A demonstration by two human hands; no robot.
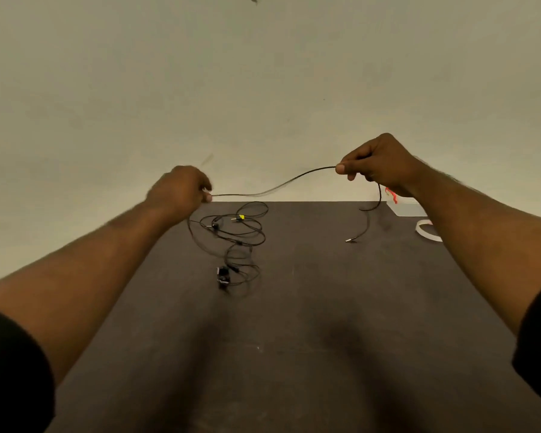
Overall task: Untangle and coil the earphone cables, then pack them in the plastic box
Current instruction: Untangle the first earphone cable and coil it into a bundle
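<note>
A thin black earphone cable (pixel 281 184) stretches in the air between my two hands above the table's far edge. My left hand (pixel 180 190) pinches it at the left. My right hand (pixel 377 162) pinches it higher up at the right. From the right hand the cable's end hangs down to a metal plug (pixel 349 240) at the table. A tangle of black cable (pixel 238 235) with a yellow-tipped plug and an earbud (pixel 223 276) lies on the dark table (pixel 294 323) below my left hand. The clear plastic box (pixel 406 208) stands at the far right, partly hidden by my right wrist.
A white ring-shaped thing (pixel 427 232) lies at the right table edge near the box. A bit of red (pixel 391 195) shows beside my right wrist. A plain pale wall rises right behind the table's far edge.
</note>
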